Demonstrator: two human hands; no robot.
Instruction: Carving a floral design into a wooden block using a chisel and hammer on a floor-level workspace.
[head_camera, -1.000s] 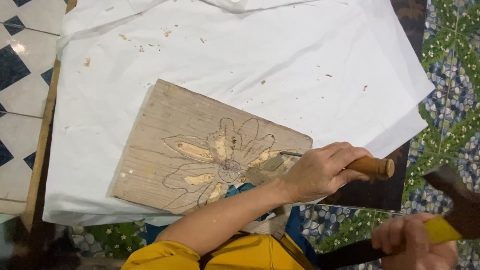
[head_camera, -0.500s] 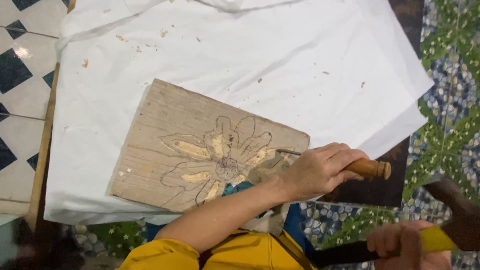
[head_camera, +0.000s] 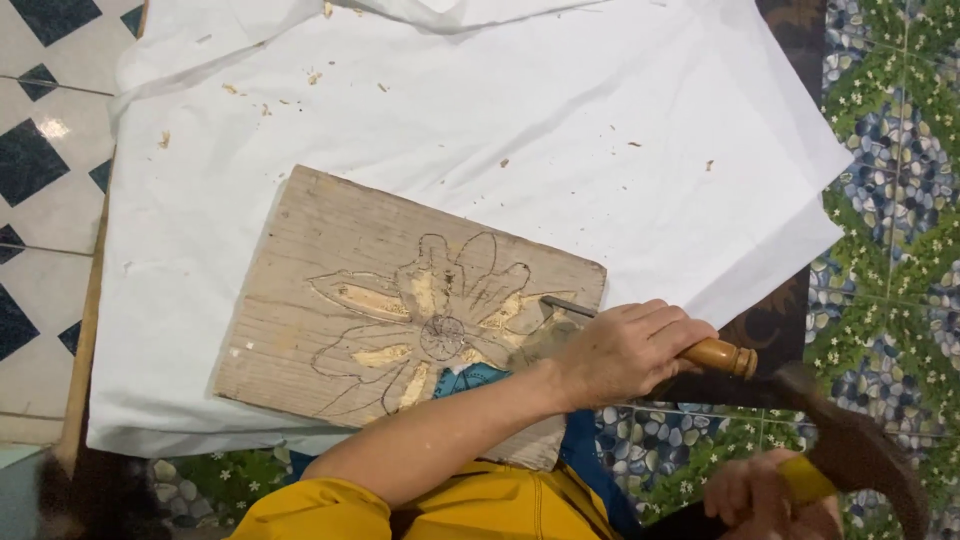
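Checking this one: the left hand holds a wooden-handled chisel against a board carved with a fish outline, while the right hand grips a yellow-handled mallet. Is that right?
Not quite. The head view shows the board carved with a flower outline, petals around a round centre, not a fish. The rest stands: the left hand holds the wooden-handled chisel against it, and the right hand grips the yellow-handled mallet.

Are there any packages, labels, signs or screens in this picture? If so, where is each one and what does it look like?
None are in view. The nearest thing to a marked surface is the wooden board on the white sheet: a tan rectangle with a flower outline drawn and partly carved into it, no writing visible.
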